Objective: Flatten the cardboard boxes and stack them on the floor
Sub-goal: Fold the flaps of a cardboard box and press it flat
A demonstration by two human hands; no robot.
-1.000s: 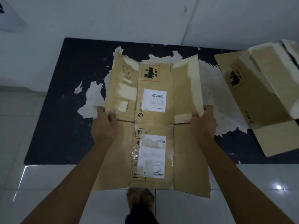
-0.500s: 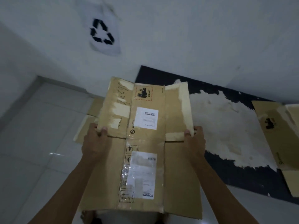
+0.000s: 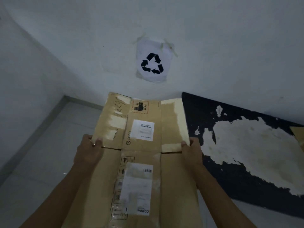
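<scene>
Cardboard fills the middle of the view: one flattened box (image 3: 143, 162) is held up in the air in front of the person, well above the tiled floor (image 3: 41, 162), with its printed face toward the camera. The left hand (image 3: 88, 153) grips the left edge of the box, about where the upper flap meets the main panel; the thumb lies on the front face and the other fingers go behind the cardboard. The right hand (image 3: 191, 153) grips the right edge at the same height in the same way, thumb on the front. Both forearms reach up from the bottom corners of the view.

The box carries a small white label (image 3: 143, 130) on its upper panel and a larger shipping label (image 3: 137, 188) under clear tape on its lower panel. A red-framed mark with "UN 3481" (image 3: 140, 106) sits near the top edge. Pale torn patches run along both upper flaps.

Behind the box stands a white wall (image 3: 213, 46) with a paper recycling sign (image 3: 153, 62) taped to it. To the right a dark mat (image 3: 230, 178) with large worn pale patches lies on the floor. At the right edge of the view a small brown corner (image 3: 298, 135) shows, probably another piece of cardboard.
</scene>
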